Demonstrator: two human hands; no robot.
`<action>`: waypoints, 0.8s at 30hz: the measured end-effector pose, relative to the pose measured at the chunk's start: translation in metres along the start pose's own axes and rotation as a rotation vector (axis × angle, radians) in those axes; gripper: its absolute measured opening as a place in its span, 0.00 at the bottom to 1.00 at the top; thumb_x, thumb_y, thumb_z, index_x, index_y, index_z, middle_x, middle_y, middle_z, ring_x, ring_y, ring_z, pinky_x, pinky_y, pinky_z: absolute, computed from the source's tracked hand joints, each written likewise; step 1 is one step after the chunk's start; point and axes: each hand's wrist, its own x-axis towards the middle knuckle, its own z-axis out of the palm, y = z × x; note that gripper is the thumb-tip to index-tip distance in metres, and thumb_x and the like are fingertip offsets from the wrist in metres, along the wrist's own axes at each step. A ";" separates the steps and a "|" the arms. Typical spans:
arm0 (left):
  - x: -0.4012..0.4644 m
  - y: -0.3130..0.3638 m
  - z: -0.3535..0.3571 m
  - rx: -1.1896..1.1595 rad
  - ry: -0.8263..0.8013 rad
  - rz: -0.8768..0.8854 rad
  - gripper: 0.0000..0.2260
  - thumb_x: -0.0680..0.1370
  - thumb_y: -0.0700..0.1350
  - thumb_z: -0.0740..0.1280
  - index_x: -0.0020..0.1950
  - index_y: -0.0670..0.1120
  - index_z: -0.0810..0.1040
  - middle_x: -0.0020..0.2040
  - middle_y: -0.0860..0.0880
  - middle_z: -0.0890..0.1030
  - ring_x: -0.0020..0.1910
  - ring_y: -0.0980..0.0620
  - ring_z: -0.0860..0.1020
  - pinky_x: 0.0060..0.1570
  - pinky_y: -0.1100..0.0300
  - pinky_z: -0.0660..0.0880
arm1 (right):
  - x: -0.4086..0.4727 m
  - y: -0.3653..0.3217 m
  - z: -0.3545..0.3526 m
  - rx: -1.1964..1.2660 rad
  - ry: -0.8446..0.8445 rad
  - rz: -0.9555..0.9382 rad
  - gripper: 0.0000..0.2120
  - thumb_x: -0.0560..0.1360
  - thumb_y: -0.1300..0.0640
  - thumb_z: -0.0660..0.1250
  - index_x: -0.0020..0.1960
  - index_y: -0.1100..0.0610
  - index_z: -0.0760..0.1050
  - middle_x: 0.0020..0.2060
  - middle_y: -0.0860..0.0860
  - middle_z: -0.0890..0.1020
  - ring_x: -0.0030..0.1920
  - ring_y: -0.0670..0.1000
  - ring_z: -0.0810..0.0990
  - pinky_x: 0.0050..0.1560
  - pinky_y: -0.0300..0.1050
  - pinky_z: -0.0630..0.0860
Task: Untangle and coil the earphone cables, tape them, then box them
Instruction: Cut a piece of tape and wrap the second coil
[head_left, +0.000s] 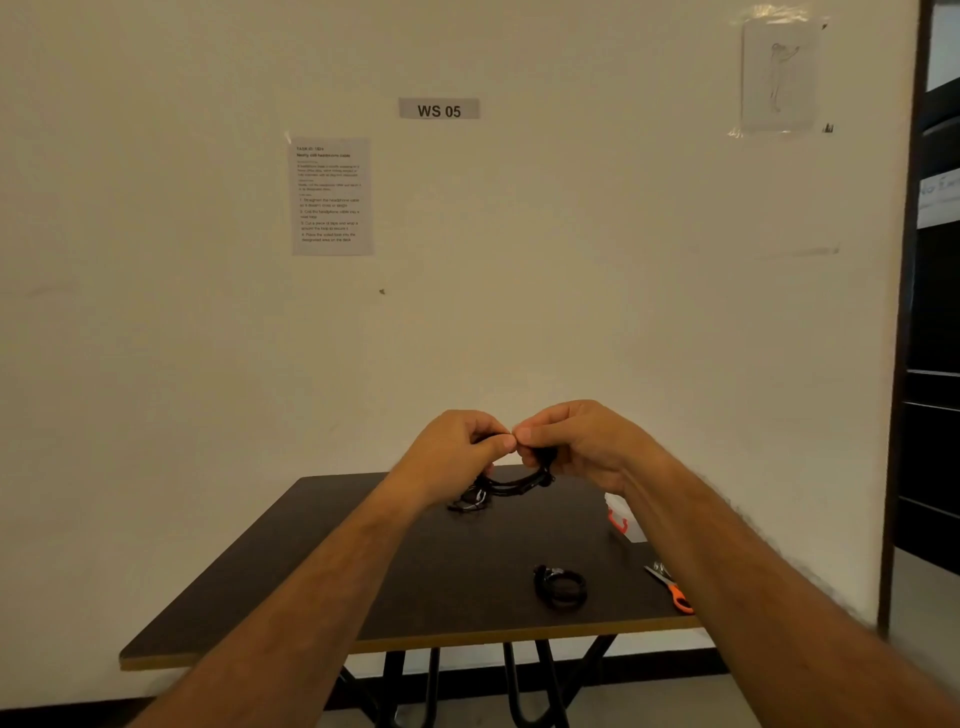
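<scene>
Both hands are raised above the far edge of the dark tabletop (311, 571), thumbs almost touching. The left hand (457, 447) and the right hand (576, 441) each pinch the black earphone cable (511, 483), which sags between them in a loose loop, its tail trailing down to the surface at about 7 o'clock from the hands. A second cable, already coiled (561, 587), lies on the tabletop toward 5 o'clock. Orange-handled scissors (672, 587) rest near the right edge at 4 o'clock, and a white and red object (623, 519), probably the tape, sits at 3 o'clock, half hidden by the right forearm. No box is visible.

The step in hand looks like untangling or starting the coil. To do it well, the person should keep one pinch fixed as an anchor and feed the slack through the other, laying even loops without twisting, and hold the finished coil firmly with the left hand before reaching for tape.
</scene>
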 end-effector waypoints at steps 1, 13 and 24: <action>0.000 -0.002 0.001 0.021 -0.003 0.006 0.06 0.80 0.49 0.67 0.49 0.50 0.83 0.43 0.48 0.84 0.38 0.56 0.79 0.46 0.57 0.78 | 0.001 0.001 0.000 -0.002 -0.007 0.005 0.02 0.73 0.65 0.72 0.45 0.64 0.83 0.33 0.55 0.83 0.35 0.50 0.81 0.40 0.42 0.77; 0.006 -0.018 0.014 -0.187 -0.045 -0.188 0.09 0.82 0.46 0.63 0.46 0.47 0.80 0.34 0.49 0.76 0.37 0.51 0.75 0.40 0.57 0.73 | 0.007 0.015 0.000 -0.207 0.047 -0.085 0.08 0.77 0.53 0.69 0.51 0.56 0.84 0.45 0.52 0.87 0.49 0.55 0.85 0.55 0.53 0.79; 0.009 -0.065 0.040 -0.216 -0.071 -0.347 0.11 0.82 0.47 0.63 0.48 0.43 0.81 0.35 0.48 0.78 0.34 0.53 0.76 0.31 0.63 0.73 | 0.033 0.068 0.011 -0.382 0.103 -0.075 0.01 0.72 0.61 0.74 0.43 0.56 0.84 0.39 0.56 0.85 0.40 0.50 0.80 0.40 0.45 0.75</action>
